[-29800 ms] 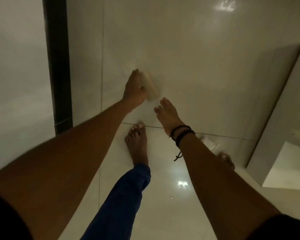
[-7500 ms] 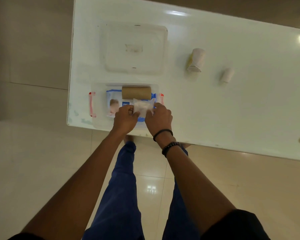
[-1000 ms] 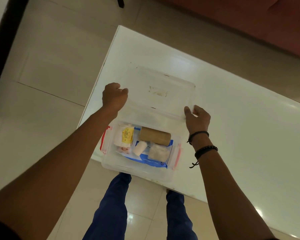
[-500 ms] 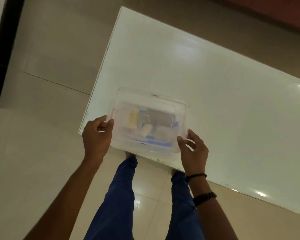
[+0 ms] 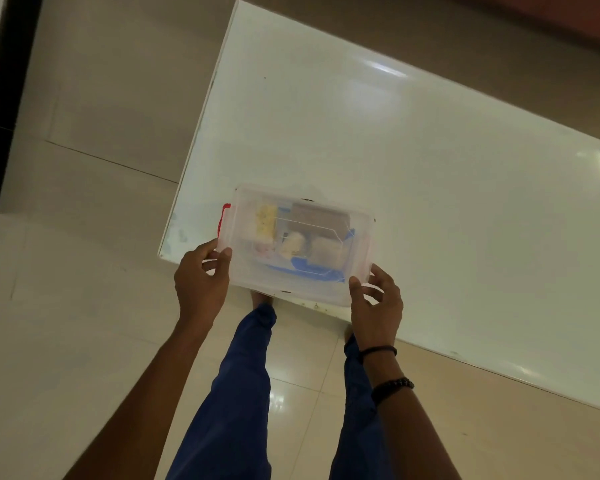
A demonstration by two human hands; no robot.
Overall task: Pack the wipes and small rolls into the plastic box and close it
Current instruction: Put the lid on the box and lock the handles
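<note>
The clear plastic box (image 5: 360,244) sits at the near left corner of the white table (image 5: 413,168), with its clear lid (image 5: 246,271) lying on top. Through the lid I see a brown cardboard roll (image 5: 317,213), a blue wipes pack (image 5: 300,265), a yellow-labelled roll (image 5: 266,220) and two small pale rolls. A red latch (image 5: 223,220) shows on the box's left end. My left hand (image 5: 201,282) grips the lid's near left corner. My right hand (image 5: 376,306) grips its near right corner, thumb on top.
The table's near edge runs just under the box, which overhangs it slightly. Glossy tiled floor (image 5: 84,306) lies around the table. My legs in blue trousers (image 5: 239,393) stand below the box. A dark vertical strip (image 5: 0,98) runs along the far left.
One second ago both hands held the lid above and behind the open box. They brought it down over the box, and now grip its near corners on the covered box.
</note>
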